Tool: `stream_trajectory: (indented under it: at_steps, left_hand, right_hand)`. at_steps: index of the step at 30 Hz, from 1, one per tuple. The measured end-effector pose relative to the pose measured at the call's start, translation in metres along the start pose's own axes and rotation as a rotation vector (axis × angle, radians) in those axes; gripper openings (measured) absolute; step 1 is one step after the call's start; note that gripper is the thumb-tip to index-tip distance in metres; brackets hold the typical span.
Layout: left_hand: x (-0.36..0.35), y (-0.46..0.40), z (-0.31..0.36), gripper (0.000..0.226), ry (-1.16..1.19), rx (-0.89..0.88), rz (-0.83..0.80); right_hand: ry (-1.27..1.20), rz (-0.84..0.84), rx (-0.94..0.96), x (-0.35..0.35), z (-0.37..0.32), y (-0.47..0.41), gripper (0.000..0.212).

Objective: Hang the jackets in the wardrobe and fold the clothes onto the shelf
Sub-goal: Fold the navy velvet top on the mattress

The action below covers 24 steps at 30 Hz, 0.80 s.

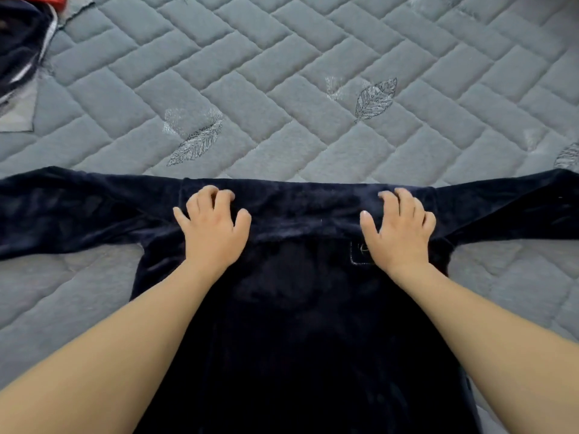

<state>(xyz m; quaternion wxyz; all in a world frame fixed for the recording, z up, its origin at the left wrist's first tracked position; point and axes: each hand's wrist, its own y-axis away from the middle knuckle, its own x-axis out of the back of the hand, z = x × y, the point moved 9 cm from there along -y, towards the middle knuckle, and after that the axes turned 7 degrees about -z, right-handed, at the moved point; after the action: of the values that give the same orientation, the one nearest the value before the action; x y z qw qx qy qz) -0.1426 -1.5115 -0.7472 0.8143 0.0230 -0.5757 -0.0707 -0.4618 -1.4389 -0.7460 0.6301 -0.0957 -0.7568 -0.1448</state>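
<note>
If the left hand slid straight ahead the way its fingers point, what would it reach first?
Probably the far folded edge of the dark top just past the left hand, then bare quilt.

A home bedroom: a bed's grey quilted cover with embroidered leaves, clothes heaped on it.

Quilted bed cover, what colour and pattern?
Grey-blue bed cover, brick-like quilting with embroidered leaves; head view.

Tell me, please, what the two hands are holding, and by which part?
Both hands, left and right, grip the dark navy garment at its shoulders, fingers curled into the fabric.
</note>
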Motion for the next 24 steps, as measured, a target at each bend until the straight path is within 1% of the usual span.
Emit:
stream_trajectory:
  at_steps: [3,5,7,10,13,24]
  left_hand:
    - [-0.018,-0.021,0.013,0.056,-0.011,0.010,-0.050]
    - [-0.037,-0.027,0.016,0.061,-0.060,-0.003,-0.117]
    - [-0.057,-0.031,0.009,0.064,-0.154,-0.023,-0.172]
    - [-0.067,-0.037,-0.002,0.066,-0.221,-0.069,-0.159]
    - [-0.071,-0.039,-0.003,0.068,-0.243,-0.091,-0.148]
    - [-0.080,-0.044,-0.004,0.074,-0.274,-0.088,-0.217]
  right_hand:
    - [0.034,-0.178,-0.058,-0.028,-0.009,-0.021,0.070]
    - [0.071,-0.249,-0.071,-0.048,-0.013,-0.028,0.071]
    - [0.081,-0.238,-0.118,-0.060,-0.012,-0.028,0.071]
    - [0.096,-0.156,-0.162,-0.066,-0.012,-0.025,0.070]
    - [0.102,-0.125,-0.160,-0.071,-0.011,-0.028,0.069]
    - [0.112,-0.137,-0.147,-0.079,-0.010,-0.033,0.073]
